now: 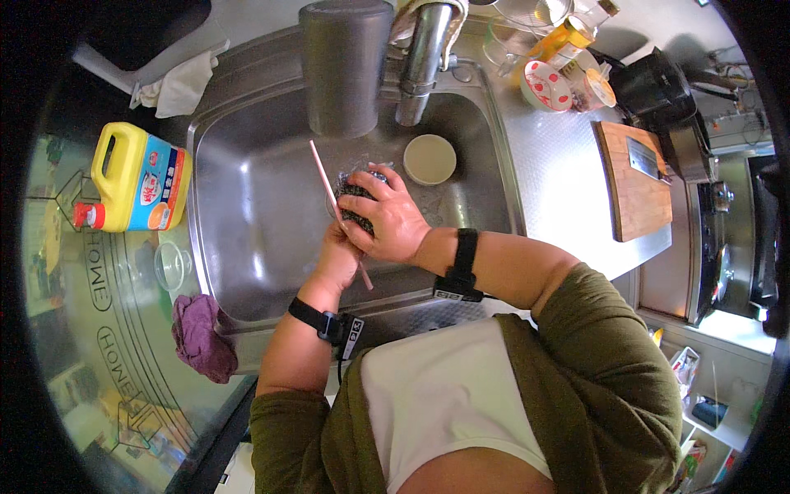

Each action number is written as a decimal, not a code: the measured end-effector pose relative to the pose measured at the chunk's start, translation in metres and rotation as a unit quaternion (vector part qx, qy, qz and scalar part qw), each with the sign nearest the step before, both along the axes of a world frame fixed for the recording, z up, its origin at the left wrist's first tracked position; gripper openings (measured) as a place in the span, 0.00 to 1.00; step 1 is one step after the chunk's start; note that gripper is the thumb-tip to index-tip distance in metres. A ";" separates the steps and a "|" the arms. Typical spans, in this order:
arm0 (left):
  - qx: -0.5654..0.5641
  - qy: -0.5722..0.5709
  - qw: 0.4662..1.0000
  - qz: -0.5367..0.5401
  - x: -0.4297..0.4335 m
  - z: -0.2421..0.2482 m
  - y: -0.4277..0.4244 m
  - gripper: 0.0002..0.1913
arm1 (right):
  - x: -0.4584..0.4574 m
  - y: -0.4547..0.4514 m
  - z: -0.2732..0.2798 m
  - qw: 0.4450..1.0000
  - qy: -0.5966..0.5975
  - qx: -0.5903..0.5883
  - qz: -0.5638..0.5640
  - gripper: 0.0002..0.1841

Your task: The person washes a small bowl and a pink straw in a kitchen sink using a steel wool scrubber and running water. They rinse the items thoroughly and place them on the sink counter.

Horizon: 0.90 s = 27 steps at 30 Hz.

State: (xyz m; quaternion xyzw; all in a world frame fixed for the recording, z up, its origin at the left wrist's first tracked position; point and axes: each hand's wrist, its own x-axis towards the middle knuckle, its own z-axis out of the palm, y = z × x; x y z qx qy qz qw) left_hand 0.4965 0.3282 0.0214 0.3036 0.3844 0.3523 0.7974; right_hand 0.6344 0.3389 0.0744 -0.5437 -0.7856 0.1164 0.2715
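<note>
Over a stainless steel sink [278, 278], both hands meet around a dark, glossy, rough-surfaced thing [358, 223] whose kind I cannot tell. My right hand [389, 216] lies on top of it, fingers curled over and gripping it. Below and to the left, my left hand [338, 256] touches the right; its fingers are mostly hidden, so its grip is unclear. A thin pale pink stick [322, 176] runs slantwise between the hands and comes out underneath. Clear, shiny material [364, 162] shows just beyond the right fingertips. A round cream bowl [430, 159] sits in the sink's far right part.
A chrome faucet [419, 74] and a large grey cylinder [345, 74] overhang the sink's far side. At left are a yellow detergent jug [142, 179], a clear plastic tub [170, 265] and a purple cloth [203, 339]. A cleaver [643, 158] lies on a wooden cutting board [639, 207] at right.
</note>
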 end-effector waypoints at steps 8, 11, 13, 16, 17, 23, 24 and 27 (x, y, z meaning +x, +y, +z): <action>0.100 -0.003 0.993 -0.060 -0.005 0.001 0.005 0.13 | 0.042 0.025 -0.050 0.382 0.748 -0.522 -0.146 0.18; 0.143 0.043 0.985 -0.089 -0.001 -0.004 0.007 0.14 | 0.045 0.007 -0.067 0.260 0.767 -0.573 -0.122 0.19; 0.165 0.138 0.970 -0.116 0.000 -0.008 0.008 0.11 | 0.050 0.000 -0.073 0.341 0.722 -0.581 -0.157 0.24; 0.388 0.344 0.836 -0.178 0.003 -0.014 0.008 0.10 | 0.064 0.004 -0.082 0.520 0.596 -0.579 -0.197 0.35; 0.384 0.350 0.828 -0.211 0.004 -0.016 0.008 0.10 | 0.069 0.007 -0.087 0.543 0.544 -0.606 -0.205 0.31; 0.436 0.411 0.765 -0.236 0.011 -0.024 0.008 0.12 | 0.069 0.009 -0.146 0.656 0.413 -0.559 -0.295 0.26; 0.370 0.410 0.805 -0.216 0.011 -0.025 0.008 0.12 | 0.066 0.009 -0.155 0.679 0.384 -0.537 -0.322 0.27; 0.190 0.377 0.895 -0.140 0.006 -0.021 0.008 0.14 | 0.064 0.009 -0.173 0.757 0.257 -0.489 -0.348 0.39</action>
